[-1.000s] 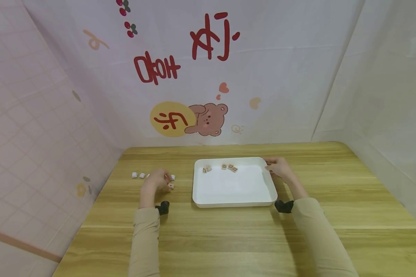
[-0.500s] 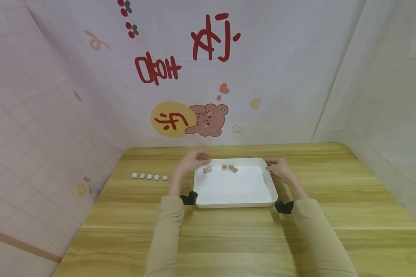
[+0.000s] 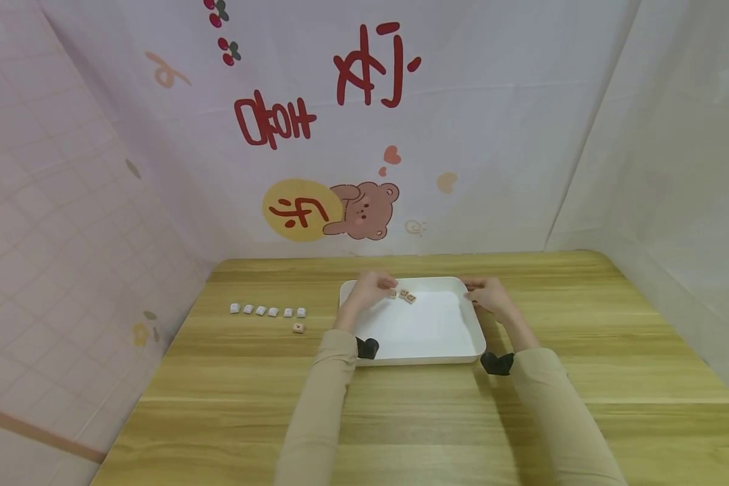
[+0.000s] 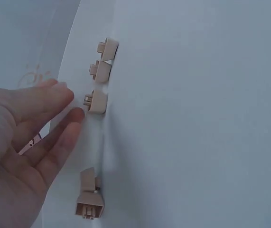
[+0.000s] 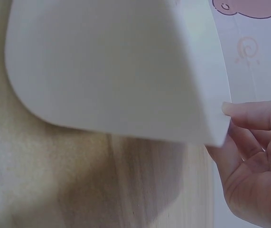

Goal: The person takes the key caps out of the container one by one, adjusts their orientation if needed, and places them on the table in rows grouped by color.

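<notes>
My left hand (image 3: 369,291) reaches over the back of a white tray (image 3: 431,331), holding nothing. In the left wrist view its fingertips are beside a beige keycap (image 4: 98,102), with no grip on it. Two more beige keycaps (image 4: 103,70) continue that line along the tray's wall, and another pair (image 4: 89,204) lies nearer the wrist. My right hand (image 3: 491,295) pinches the tray's right rim near the back corner, thumb on the inner side, as the right wrist view shows. Left of the tray lies a single beige keycap (image 3: 299,328) on the table.
A row of several white keycaps (image 3: 273,312) runs across the left of the wooden table (image 3: 401,418), just behind the lone beige one. A printed cloth (image 3: 492,155) hangs behind the table's back edge, with more cloth along both sides.
My left hand has left the beige keycap by the white row and moved right, into the tray beside the keycaps there. The right hand keeps its hold on the tray, which stays put.
</notes>
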### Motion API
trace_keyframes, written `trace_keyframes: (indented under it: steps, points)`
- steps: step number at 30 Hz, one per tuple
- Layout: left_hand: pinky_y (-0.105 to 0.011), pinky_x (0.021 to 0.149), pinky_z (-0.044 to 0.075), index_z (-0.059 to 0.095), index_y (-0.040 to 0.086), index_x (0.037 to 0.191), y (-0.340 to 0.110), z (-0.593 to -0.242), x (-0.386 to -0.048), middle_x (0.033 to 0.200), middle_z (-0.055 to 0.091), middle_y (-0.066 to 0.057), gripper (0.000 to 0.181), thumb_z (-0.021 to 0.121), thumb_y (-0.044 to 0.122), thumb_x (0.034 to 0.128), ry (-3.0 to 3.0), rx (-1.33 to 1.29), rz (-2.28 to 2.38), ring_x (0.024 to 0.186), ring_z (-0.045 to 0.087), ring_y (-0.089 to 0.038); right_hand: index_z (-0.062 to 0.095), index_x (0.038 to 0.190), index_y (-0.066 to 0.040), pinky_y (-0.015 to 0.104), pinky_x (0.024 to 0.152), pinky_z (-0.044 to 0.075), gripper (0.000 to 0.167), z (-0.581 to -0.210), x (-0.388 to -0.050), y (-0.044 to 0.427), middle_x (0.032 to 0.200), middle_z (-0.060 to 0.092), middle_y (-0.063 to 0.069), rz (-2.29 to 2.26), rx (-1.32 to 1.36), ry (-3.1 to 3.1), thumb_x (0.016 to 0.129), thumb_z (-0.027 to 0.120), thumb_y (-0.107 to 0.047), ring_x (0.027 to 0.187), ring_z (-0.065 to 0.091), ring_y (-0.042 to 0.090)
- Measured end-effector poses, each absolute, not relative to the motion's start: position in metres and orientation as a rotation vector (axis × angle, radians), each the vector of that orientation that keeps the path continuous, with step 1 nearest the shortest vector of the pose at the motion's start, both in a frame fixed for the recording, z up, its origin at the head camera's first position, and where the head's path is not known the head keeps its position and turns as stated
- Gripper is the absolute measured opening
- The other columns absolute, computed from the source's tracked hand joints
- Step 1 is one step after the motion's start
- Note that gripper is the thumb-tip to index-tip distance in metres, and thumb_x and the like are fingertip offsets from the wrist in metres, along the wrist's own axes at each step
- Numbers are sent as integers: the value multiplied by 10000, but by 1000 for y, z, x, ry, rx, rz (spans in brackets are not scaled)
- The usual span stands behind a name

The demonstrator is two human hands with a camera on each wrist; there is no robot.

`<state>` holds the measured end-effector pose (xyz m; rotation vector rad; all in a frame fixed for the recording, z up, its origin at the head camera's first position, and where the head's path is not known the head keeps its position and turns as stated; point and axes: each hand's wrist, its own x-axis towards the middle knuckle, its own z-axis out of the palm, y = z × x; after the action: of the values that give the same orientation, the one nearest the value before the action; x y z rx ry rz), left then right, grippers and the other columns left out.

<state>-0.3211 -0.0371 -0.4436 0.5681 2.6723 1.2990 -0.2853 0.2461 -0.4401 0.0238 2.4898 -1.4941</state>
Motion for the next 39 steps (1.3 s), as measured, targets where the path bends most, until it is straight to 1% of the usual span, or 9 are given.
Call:
trace_keyframes:
  steps: [5, 11, 13, 18, 21, 25, 33, 36, 39]
  points:
    - [-308, 889, 525, 696, 4, 1062, -34, -451, -323, 1039, 717, -128, 218, 670, 3, 846, 2731, 598, 1169, 994, 659, -234, 372, 1414, 61, 389, 894, 546, 469, -441, -286, 247, 1435, 380, 322, -1498, 19, 2490, 961, 459, -24, 1239, 489, 439]
    - [-266, 820, 526, 714, 38, 1032, -32, -458, -323, 959, 719, -98, 217, 706, 6, 817, 2782, 632, 1058, 912, 652, -199, 371, 1422, 43, 439, 961, 508, 472, -439, -285, 246, 1448, 372, 307, -1496, 22, 2478, 965, 462, -37, 1267, 467, 434]
    - [-273, 825, 528, 711, 41, 1039, -31, -458, -322, 960, 716, -97, 235, 721, 14, 806, 2789, 637, 1037, 915, 651, -200, 366, 1426, 39, 453, 973, 498, 476, -438, -286, 245, 1453, 365, 308, -1489, 29, 2480, 966, 462, -41, 1272, 461, 438]
    - [-297, 847, 520, 700, 81, 1099, -27, -452, -320, 994, 712, -65, 298, 747, 109, 806, 2824, 616, 947, 946, 642, -185, 367, 1425, 40, 461, 980, 491, 477, -438, -286, 246, 1445, 377, 308, -1484, 31, 2487, 964, 462, -40, 1270, 464, 438]
    - [-290, 838, 518, 709, 100, 1086, -25, -451, -319, 980, 713, -49, 262, 728, 121, 825, 2865, 618, 883, 934, 637, -172, 378, 1421, 36, 448, 965, 504, 472, -439, -286, 245, 1434, 397, 303, -1488, 27, 2487, 964, 467, -39, 1259, 478, 432]
    - [-283, 798, 512, 721, 99, 1061, -25, -450, -318, 943, 705, -54, 232, 707, 79, 830, 2900, 625, 831, 889, 619, -173, 379, 1420, 36, 440, 957, 511, 470, -440, -286, 245, 1434, 394, 306, -1498, 27, 2478, 964, 466, -35, 1261, 477, 435]
    - [-251, 727, 494, 682, 80, 1154, -30, -443, -318, 997, 674, -78, 299, 657, 61, 856, 2813, 576, 876, 877, 572, -173, 358, 1430, 37, 452, 969, 501, 478, -439, -286, 245, 1456, 362, 306, -1500, 29, 2469, 968, 452, -36, 1277, 455, 444]
    - [-261, 761, 497, 687, 57, 1142, -33, -436, -318, 1016, 674, -91, 287, 645, 50, 858, 2793, 596, 915, 902, 582, -183, 363, 1428, 37, 454, 970, 500, 475, -440, -286, 245, 1459, 361, 302, -1491, 35, 2476, 969, 455, -40, 1283, 449, 443]
    - [-277, 798, 510, 688, 14, 1106, -37, -427, -317, 1021, 679, -112, 273, 650, 31, 836, 2769, 603, 985, 930, 607, -207, 363, 1428, 37, 451, 970, 500, 476, -441, -286, 246, 1459, 358, 304, -1489, 30, 2474, 969, 459, -44, 1287, 445, 441]
